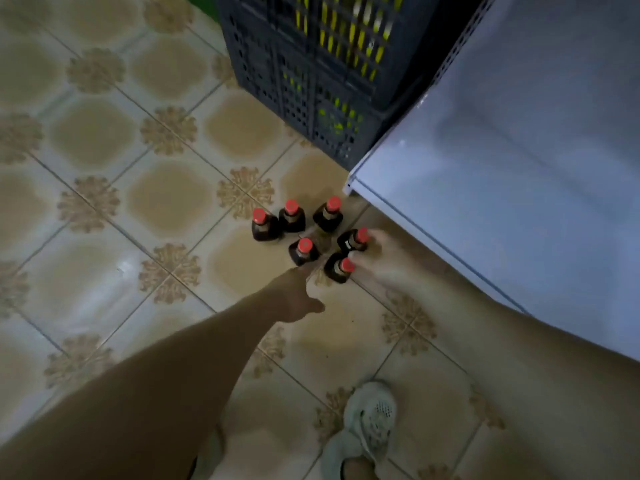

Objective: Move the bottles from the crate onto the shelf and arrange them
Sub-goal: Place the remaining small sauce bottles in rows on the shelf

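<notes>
Several dark bottles with red caps stand in a cluster on the tiled floor, among them a middle bottle [304, 251] and the two nearest the shelf [356, 238] [341, 269]. My left hand [294, 296] stretches toward the middle bottle with straight fingers and the thumb out, its fingertips just short of the bottle's base. My right hand [384, 263] is blurred. Its fingers reach the necks of the two bottles nearest the shelf, one finger lying between their caps. A dark blue crate [304, 74] stands behind the cluster. The white shelf [502, 168] fills the right side.
Yellow items show through the crate's slats. The shelf corner [348, 187] juts out just beyond the bottles. My shoe [367, 420] is on the floor at the bottom, below the hands. Patterned floor tiles spread to the left.
</notes>
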Motion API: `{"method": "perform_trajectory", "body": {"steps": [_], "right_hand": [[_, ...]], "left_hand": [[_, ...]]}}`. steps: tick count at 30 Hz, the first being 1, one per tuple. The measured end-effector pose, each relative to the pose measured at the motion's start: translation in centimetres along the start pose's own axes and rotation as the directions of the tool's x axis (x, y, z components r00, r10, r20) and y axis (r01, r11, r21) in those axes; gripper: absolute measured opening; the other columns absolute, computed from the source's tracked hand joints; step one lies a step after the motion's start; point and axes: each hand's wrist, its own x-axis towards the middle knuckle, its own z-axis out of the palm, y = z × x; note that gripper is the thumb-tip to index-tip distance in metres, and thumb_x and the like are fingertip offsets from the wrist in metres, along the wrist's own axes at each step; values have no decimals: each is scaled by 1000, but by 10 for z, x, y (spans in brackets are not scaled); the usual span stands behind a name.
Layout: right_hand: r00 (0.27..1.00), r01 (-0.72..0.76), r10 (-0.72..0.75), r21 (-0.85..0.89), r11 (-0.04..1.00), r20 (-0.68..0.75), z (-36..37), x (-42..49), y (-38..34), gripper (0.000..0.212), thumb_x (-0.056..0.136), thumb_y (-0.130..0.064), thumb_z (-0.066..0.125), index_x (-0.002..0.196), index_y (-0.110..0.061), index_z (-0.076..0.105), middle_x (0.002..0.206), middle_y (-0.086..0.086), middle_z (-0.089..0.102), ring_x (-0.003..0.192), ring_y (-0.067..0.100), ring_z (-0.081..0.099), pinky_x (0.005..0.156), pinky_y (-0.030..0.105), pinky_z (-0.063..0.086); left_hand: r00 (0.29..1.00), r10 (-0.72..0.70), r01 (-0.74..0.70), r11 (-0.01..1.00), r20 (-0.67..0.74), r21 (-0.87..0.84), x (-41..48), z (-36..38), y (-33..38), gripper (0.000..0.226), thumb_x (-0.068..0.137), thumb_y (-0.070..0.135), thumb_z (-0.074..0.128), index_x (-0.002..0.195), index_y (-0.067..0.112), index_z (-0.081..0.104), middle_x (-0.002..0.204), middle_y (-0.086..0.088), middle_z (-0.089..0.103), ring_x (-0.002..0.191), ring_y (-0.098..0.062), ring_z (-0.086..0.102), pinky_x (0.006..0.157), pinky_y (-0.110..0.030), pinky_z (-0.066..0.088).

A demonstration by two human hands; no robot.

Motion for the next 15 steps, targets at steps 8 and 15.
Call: {"method": "perform_trajectory", "body": {"steps": [8, 15], "right_hand": [[993, 100, -102, 40, 994, 61, 73, 98, 99, 65, 81, -21, 74, 139, -21, 45, 119, -8, 54, 117, 13, 51, 97, 28, 42], [981, 160, -166, -65, 985, -98, 84, 98, 106, 30, 95, -19, 57, 125, -22, 54, 119, 2, 58, 110, 22, 54, 86, 34, 46]], "left_hand": [[997, -26, 19, 996, -73, -90, 147, 78, -40, 96, 86, 12, 66, 151, 24, -4, 156, -8, 20, 134, -29, 35, 92, -26, 35], [999, 23, -26, 993, -28, -118, 167, 97, -44, 94, 87, 15, 64, 151, 29, -3, 157, -7, 20, 132, -28, 40, 87, -25, 38]]}}
